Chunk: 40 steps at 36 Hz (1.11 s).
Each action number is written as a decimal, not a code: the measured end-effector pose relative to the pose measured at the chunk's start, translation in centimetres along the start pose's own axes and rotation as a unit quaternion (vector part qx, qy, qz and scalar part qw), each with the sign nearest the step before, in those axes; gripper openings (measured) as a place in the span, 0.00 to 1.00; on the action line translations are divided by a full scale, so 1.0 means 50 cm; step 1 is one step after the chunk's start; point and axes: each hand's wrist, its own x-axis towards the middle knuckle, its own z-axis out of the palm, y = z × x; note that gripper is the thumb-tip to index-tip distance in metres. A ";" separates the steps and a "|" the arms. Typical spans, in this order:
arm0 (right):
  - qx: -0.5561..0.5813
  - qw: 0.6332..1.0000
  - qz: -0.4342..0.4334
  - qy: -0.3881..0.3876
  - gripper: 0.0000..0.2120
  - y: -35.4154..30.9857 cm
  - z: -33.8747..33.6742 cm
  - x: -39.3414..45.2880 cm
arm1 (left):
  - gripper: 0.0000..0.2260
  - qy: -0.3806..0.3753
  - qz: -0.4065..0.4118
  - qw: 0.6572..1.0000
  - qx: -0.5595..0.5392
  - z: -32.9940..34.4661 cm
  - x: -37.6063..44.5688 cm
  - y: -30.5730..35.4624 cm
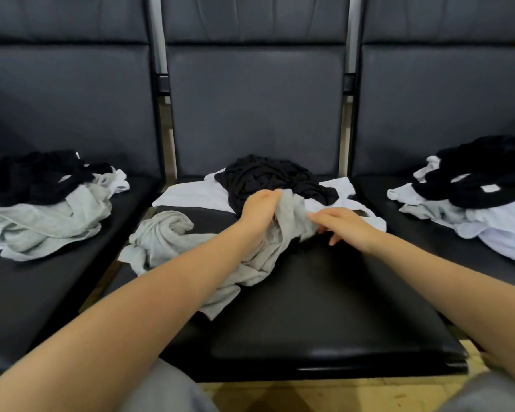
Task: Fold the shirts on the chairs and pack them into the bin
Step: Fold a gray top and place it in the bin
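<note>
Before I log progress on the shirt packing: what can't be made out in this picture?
- The bin: nowhere in the head view.
- Left hand fingertips: buried in the grey shirt.
- Right hand: blurred, its grip on the grey shirt unclear.
- White shirt: partly covered by the black shirt.
- Right pile: cut by the frame edge.

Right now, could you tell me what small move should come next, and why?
Probably lift the crumpled grey cotton shirt and shake it open: the left hand and right hand both grip its bunched top, and bare black seat lies in front.
</note>
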 end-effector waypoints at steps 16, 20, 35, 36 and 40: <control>0.138 0.975 -0.172 -0.026 0.10 -0.151 0.117 0.016 | 0.14 0.011 0.070 0.997 -0.026 -0.221 -0.074 0.025; 0.208 0.963 -0.144 -0.092 0.07 -0.158 0.140 0.013 | 0.13 0.021 0.059 0.995 0.075 -0.267 -0.094 -0.006; 0.054 0.969 -0.218 -0.105 0.17 -0.204 0.213 -0.028 | 0.08 0.109 0.068 0.979 -0.156 -0.331 -0.146 0.028; 0.042 0.968 -0.228 -0.091 0.16 -0.208 0.218 -0.026 | 0.09 0.088 0.067 0.980 -0.166 -0.334 -0.146 0.027; 0.068 0.968 -0.214 -0.115 0.15 -0.209 0.237 -0.013 | 0.18 0.037 0.040 0.979 -0.198 -0.344 -0.157 0.028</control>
